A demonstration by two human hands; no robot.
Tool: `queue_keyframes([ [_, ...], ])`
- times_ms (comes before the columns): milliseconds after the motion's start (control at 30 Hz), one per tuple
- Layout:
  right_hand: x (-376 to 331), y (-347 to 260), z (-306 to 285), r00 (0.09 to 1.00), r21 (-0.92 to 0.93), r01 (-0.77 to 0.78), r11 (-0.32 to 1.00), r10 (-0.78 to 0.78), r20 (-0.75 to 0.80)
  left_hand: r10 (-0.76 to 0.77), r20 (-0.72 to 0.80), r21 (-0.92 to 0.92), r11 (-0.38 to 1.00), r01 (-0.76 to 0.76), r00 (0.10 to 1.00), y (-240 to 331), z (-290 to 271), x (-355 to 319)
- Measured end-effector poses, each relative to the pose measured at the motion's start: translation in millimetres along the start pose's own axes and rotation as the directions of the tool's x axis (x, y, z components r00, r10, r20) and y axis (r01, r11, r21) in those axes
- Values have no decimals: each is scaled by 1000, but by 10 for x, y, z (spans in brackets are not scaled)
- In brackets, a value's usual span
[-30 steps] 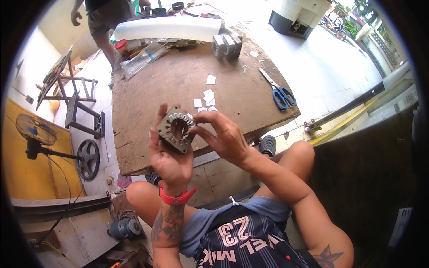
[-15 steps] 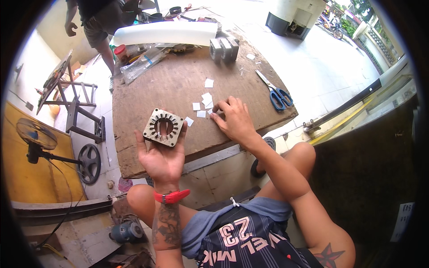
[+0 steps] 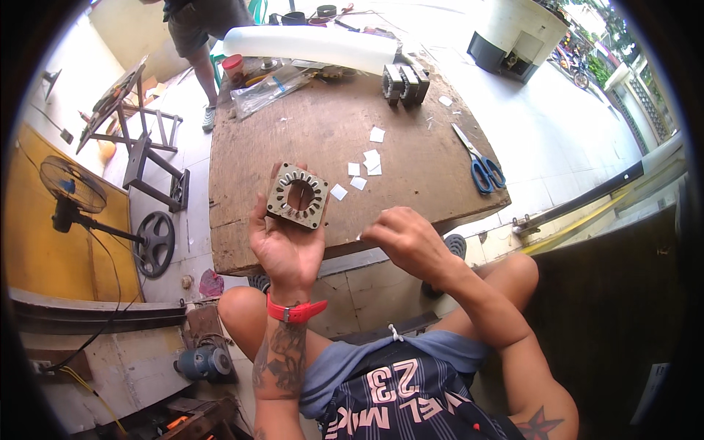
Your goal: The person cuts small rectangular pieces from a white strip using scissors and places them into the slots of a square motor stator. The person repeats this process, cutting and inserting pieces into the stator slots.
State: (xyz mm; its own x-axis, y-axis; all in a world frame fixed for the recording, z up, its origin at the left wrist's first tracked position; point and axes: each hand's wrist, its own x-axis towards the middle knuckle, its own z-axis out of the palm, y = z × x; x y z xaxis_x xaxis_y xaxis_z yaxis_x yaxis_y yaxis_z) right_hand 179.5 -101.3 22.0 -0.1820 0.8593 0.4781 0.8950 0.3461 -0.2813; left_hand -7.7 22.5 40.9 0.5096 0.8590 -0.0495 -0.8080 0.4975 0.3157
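Note:
A square metal motor stator core [image 3: 317, 209], with a round bore and a ring of slots, rests on the raised fingers of my left hand [image 3: 288, 253]. That hand is palm up over the table's near edge, fingers curled behind the core. To its right, my right hand [image 3: 411, 238] is closed in a pinch just off the near edge. Its fingertips grip a small white piece of paper [image 3: 359, 237], mostly hidden. Several white paper squares [image 3: 338, 192] lie on the wooden table [image 3: 249, 161] beyond my hands, some overlapping.
Blue-handled scissors [image 3: 482, 172] lie near the table's right edge. More stator cores [image 3: 405, 86] stand at the back, near a long white roll [image 3: 308, 48], a plastic bag [image 3: 268, 97] and a red container [image 3: 233, 67]. A fan [image 3: 73, 187] stands left; another person [image 3: 198, 33] stands behind.
My right hand has lifted from the paper squares and come back toward me, with one piece in its fingertips. The stator core is still in my left hand, slightly turned. The view has shifted.

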Motion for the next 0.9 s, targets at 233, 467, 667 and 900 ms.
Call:
queue_keyframes([
  [233, 318, 17, -120, 912, 486, -159, 859, 316, -261, 16, 108, 169, 985, -34, 994, -229, 110, -83],
  [467, 428, 20, -29, 918, 197, -35, 980, 109, -380, 43, 154, 275, 958, -84, 987, -297, 149, -128],
  [667, 442, -17, 40, 931, 140, -16, 990, 66, -359, 56, 167, 316, 943, -107, 984, -293, 166, -151],
  [900, 429, -36, 98, 936, 259, -43, 965, 129, -326, 81, 151, 253, 960, -118, 985, -286, 110, -139],
])
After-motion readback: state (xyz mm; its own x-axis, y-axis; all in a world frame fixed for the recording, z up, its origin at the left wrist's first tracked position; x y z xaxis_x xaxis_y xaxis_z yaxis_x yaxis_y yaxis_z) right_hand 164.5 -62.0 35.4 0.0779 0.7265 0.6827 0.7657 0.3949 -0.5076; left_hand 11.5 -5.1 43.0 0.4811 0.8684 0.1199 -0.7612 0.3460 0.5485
